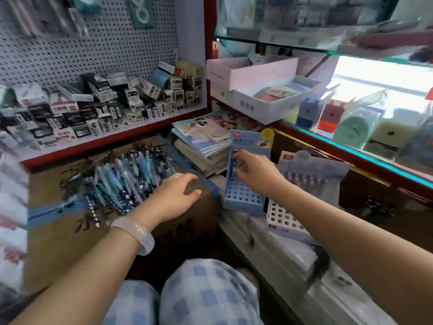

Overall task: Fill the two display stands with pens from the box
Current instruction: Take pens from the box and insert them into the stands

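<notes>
Our right hand (pixel 251 171) sits at the upper holes of the blue display stand (pixel 243 184), grip pinching a pen (pixel 234 164) that stands upright in the stand's left column. The stand leans back against a stack of notebooks (pixel 203 146); its left edge is just beside the box's corner. The second display stand (pixel 311 184), grey-blue with white hole grid, is just right of it, near the red cabinet frame (pixel 328 146). Our left hand (pixel 178 198) hovers over the right rim of the cardboard box (pixel 58 221), fingers spread and loosely bent, holding nothing. The pens (pixel 126 181) lie heaped in the box, left of that hand. Tight room between the stands; more room over the box. Motion blur softens the edges.
</notes>
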A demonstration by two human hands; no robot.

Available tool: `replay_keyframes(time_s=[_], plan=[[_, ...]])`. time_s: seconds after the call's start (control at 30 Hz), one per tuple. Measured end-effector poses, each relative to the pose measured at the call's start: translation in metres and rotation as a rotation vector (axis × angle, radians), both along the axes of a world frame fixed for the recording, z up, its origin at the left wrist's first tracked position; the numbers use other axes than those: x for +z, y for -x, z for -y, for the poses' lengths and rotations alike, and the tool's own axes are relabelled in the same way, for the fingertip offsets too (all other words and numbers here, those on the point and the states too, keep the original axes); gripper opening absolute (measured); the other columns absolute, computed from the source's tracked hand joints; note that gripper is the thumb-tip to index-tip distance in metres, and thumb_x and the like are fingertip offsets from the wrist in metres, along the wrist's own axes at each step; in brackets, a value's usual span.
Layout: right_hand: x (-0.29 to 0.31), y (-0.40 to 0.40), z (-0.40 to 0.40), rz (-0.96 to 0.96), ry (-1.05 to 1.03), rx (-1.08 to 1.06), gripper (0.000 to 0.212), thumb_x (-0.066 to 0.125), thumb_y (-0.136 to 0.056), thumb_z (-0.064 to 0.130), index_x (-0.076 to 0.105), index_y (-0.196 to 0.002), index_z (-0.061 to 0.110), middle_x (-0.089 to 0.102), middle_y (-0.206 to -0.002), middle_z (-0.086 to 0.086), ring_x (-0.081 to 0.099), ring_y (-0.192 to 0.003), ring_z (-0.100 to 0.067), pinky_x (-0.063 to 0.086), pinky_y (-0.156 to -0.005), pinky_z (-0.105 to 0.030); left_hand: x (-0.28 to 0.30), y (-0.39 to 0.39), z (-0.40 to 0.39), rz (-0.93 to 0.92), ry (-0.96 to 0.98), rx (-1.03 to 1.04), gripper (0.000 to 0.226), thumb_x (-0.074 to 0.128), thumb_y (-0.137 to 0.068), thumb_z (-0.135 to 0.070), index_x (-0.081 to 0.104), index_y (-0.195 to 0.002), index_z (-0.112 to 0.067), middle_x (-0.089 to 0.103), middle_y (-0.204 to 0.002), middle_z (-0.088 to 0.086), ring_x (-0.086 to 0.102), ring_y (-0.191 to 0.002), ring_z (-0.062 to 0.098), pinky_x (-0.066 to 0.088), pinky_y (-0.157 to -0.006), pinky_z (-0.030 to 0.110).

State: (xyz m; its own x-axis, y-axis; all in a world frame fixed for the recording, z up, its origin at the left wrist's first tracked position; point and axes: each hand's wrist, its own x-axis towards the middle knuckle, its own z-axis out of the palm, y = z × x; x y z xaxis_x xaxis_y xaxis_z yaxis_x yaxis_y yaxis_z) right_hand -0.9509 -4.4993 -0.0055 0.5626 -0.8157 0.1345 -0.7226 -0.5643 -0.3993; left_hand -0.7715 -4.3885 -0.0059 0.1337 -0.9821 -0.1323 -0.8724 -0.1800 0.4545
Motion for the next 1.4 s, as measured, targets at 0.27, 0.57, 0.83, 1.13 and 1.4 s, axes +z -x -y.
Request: replay_keyframes(time_s=[0.27, 0.57, 0.83, 1.13, 1.4], plan=[[-0.018, -0.116, -0.014, -0.080, -0.035, 0.201, 0.035, 0.050, -0.096, 0.026, 0.048, -0.129, 0.014, 0.061, -0.117, -0.008, 0.058, -0.104, -0.025, 0.049, -0.083, -0.035, -0.015, -0.110, -0.046, -0.089, -0.033, 0.321, 0.042, 0.046, -0.096, -0.030, 0.042, -0.136, -0.017, 0.045, -0.137, 0.003, 0.058, -0.099, 0.016, 0.043, -0.079, 0.027], [-0.043, -0.198, -0.022, -0.156, -0.099, 0.325, 0.034, 0.047, -0.097, 0.026, 0.047, -0.131, 0.021, 0.061, -0.116, -0.005, 0.062, -0.092, -0.022, 0.055, -0.079, -0.040, -0.071, -0.195, -0.056, -0.186, -0.023, 0.771, 0.026, 0.049, -0.093, -0.029, 0.041, -0.069, -0.019, 0.048, -0.067, 0.003, 0.052, -0.063, 0.022, 0.041, -0.059, 0.032], [-0.056, -0.219, -0.017, -0.155, -0.121, 0.389, 0.036, 0.043, -0.099, 0.031, 0.044, -0.134, 0.024, 0.057, -0.123, -0.002, 0.061, -0.082, -0.016, 0.054, -0.071, -0.032, -0.086, -0.215, -0.012, -0.216, -0.206, 0.833, 0.051, 0.046, -0.092, -0.049, 0.034, -0.057, -0.015, 0.028, -0.048, -0.002, 0.028, -0.039, 0.014, 0.025, -0.042, 0.025], [-0.070, -0.206, 0.000, -0.113, -0.140, 0.383, 0.035, 0.047, -0.097, 0.028, 0.046, -0.133, 0.025, 0.057, -0.125, 0.002, 0.059, -0.088, -0.012, 0.053, -0.076, -0.027, -0.080, -0.228, 0.015, -0.153, -0.358, 0.773, 0.067, 0.043, -0.090, -0.058, 0.045, -0.134, -0.007, 0.050, -0.134, 0.010, 0.059, -0.087, 0.020, 0.036, -0.050, 0.021], [-0.080, -0.197, 0.002, -0.096, -0.166, 0.380, 0.034, 0.048, -0.097, 0.026, 0.049, -0.131, 0.024, 0.059, -0.119, 0.001, 0.060, -0.097, -0.014, 0.053, -0.081, -0.029, -0.085, -0.232, 0.016, -0.207, -0.362, 0.817, 0.041, 0.059, -0.086, -0.042, 0.048, -0.107, -0.008, 0.047, -0.074, 0.002, 0.047, -0.058, 0.013, 0.037, -0.047, 0.024]])
